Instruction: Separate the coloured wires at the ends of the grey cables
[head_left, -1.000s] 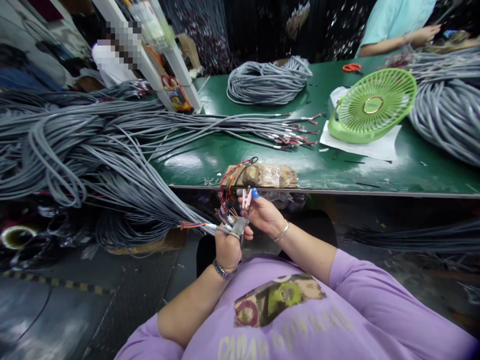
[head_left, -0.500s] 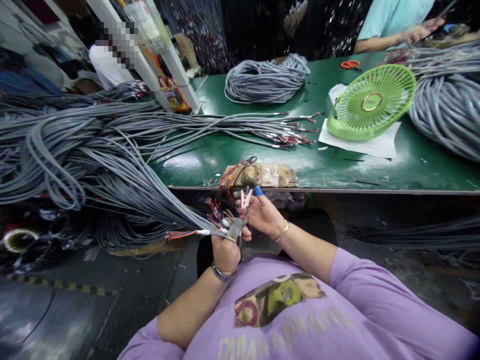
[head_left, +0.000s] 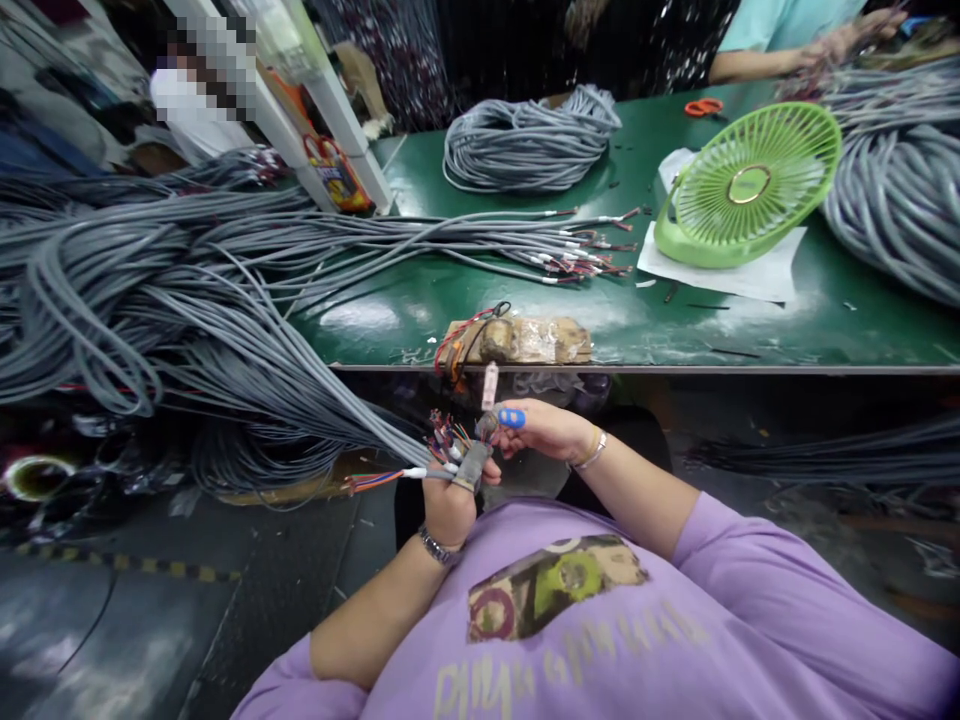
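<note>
My left hand (head_left: 448,510) is closed around grey multi-core cables (head_left: 382,432), its thumb covered by a grey wrap (head_left: 472,465). Stripped coloured wire ends (head_left: 442,435) fan out beyond the fist. One cable with a white sleeve (head_left: 414,473) points left, its orange and blue wires (head_left: 371,482) bare. Beside the left thumb, my right hand (head_left: 551,430) pinches thin coloured wires; a blue cover (head_left: 511,417) sits on one digit. Just past these fingertips stands a pale pink clip (head_left: 490,387), close to the table edge. Whether the fingers touch it is hard to see.
A taped wooden block (head_left: 555,340) with red and black leads lies at the green table's (head_left: 660,345) front edge. Behind are cable ends (head_left: 577,262), a cable coil (head_left: 529,145), a green fan (head_left: 750,185) and orange scissors (head_left: 703,107). A co-worker's arm (head_left: 795,60) is at upper right.
My right hand has turned, its blue-covered digit coming down towards the wires. The pink clip, earlier showing spread legs, now looks narrow and upright. My left hand keeps its hold on the cables.
</note>
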